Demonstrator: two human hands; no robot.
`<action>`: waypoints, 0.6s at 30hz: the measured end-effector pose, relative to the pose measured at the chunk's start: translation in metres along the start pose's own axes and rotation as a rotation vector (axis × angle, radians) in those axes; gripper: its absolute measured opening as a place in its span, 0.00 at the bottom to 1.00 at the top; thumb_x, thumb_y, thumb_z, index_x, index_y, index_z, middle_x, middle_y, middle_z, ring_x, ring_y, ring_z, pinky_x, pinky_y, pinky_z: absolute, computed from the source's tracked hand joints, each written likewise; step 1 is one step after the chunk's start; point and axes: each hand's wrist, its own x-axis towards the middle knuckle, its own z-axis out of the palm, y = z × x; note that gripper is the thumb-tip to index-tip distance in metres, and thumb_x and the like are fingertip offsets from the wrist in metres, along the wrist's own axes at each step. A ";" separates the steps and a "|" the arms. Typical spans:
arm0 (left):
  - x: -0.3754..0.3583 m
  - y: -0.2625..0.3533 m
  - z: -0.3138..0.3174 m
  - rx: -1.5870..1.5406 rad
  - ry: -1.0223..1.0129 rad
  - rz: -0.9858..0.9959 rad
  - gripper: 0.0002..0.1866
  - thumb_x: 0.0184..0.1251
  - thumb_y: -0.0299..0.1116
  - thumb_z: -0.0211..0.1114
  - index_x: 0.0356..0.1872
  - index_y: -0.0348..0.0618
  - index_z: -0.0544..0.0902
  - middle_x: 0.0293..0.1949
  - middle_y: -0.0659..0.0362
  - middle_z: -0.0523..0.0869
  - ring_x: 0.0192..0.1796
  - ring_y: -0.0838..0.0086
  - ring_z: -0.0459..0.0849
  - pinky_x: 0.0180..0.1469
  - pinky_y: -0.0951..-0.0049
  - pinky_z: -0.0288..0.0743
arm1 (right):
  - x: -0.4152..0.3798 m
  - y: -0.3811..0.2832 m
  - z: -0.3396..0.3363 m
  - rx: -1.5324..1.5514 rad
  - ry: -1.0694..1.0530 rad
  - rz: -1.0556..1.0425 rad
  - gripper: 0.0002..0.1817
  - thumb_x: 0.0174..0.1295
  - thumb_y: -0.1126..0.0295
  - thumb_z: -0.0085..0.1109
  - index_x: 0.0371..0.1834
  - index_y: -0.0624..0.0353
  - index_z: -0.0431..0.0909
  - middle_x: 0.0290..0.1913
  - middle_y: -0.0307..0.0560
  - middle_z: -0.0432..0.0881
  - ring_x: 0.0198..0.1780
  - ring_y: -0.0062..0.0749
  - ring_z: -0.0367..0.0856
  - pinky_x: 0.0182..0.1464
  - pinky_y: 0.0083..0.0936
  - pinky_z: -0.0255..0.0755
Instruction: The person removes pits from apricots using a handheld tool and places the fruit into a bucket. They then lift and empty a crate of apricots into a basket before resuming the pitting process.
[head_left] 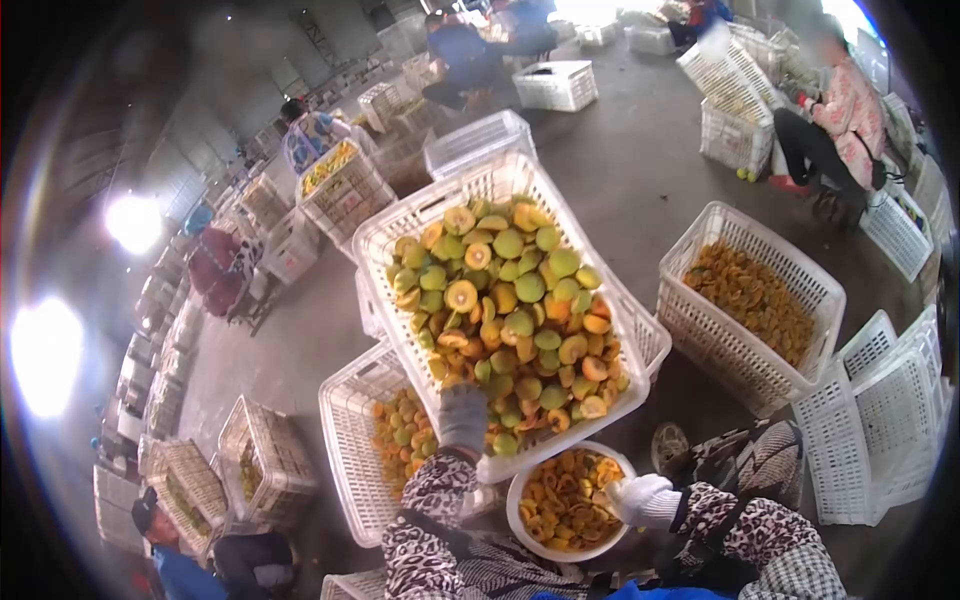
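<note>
A white plastic crate (505, 300) piled with green and orange fruit (520, 290), apricot-like and many of them cut in half, stands tilted in front of me. My left hand (463, 415), in a grey glove, reaches over its near left side and touches the fruit; its fingertips are hard to make out. Below the crate is a round white basin (520, 530) holding orange fruit halves (570, 495). My right hand (645, 500), in a white glove, is at the basin's right rim with its fingers curled together. Whatever they may hold is too small to name.
Another fruit crate (345, 450) lies below left. To the right stands a crate of orange fruit pieces (750, 300), beside stacked crates (870, 430). Several people sit among crates, including one in a pink patterned top (850, 115) and one in a blue top (185, 570).
</note>
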 end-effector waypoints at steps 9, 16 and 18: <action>-0.049 0.024 -0.094 -2.117 0.257 -0.538 0.22 0.61 0.23 0.62 0.58 0.36 0.72 0.48 0.50 0.79 0.49 0.57 0.83 0.52 0.64 0.81 | 0.027 0.020 0.056 -0.022 -0.043 -0.049 0.14 0.68 0.63 0.50 0.46 0.57 0.82 0.45 0.46 0.83 0.46 0.40 0.81 0.51 0.35 0.76; -0.082 0.069 -0.110 -1.918 0.587 -0.133 0.26 0.66 0.22 0.62 0.64 0.30 0.67 0.53 0.45 0.78 0.51 0.61 0.81 0.55 0.67 0.81 | -0.022 -0.027 -0.047 0.421 0.813 -0.443 0.15 0.65 0.59 0.56 0.46 0.59 0.79 0.38 0.51 0.80 0.35 0.46 0.81 0.38 0.36 0.78; -0.087 0.071 -0.101 -2.393 0.357 -0.271 0.30 0.66 0.22 0.64 0.68 0.31 0.65 0.55 0.44 0.78 0.53 0.61 0.81 0.58 0.65 0.79 | -0.018 -0.037 -0.050 0.452 0.830 -0.483 0.15 0.64 0.60 0.57 0.48 0.57 0.79 0.39 0.52 0.81 0.34 0.47 0.82 0.37 0.36 0.78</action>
